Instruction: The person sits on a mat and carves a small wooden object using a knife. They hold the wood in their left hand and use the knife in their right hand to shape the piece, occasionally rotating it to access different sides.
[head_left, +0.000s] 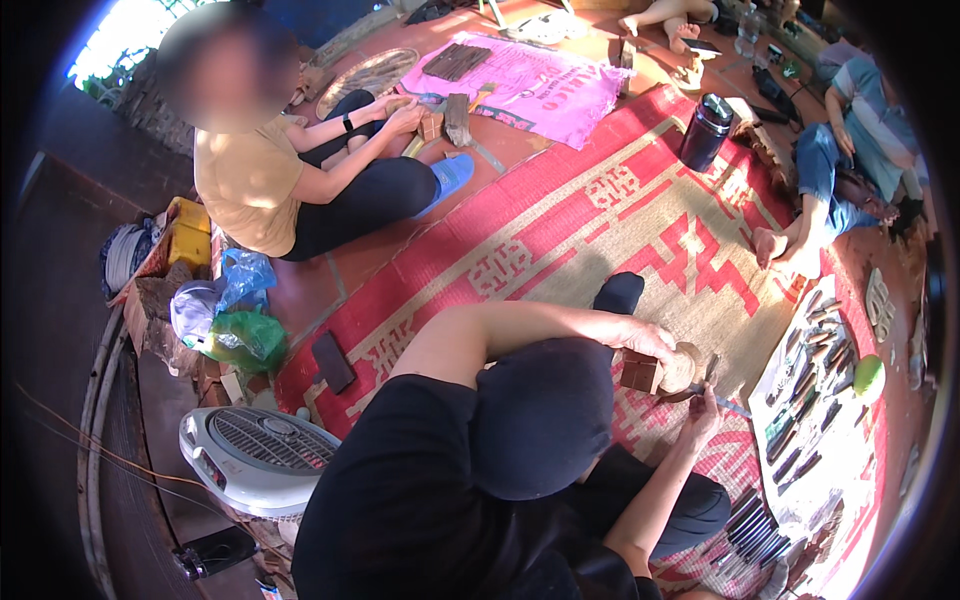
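Neither of my own hands can be made out. Directly below me sits a person in a black cap and black shirt, bent forward over their work. One hand of theirs rests by a round, pale wooden piece next to a brown block. Their other hand pinches a thin, dark tool against that round piece; its exact kind is too small to tell. At the upper left, another person in a yellow shirt holds a small wooden block in both hands.
Many wooden-handled carving tools lie on a white sheet at the right, with a row of metal tools nearer. A red-and-tan mat covers the floor. A dark canister, a white fan and a pink sheet surround the workers.
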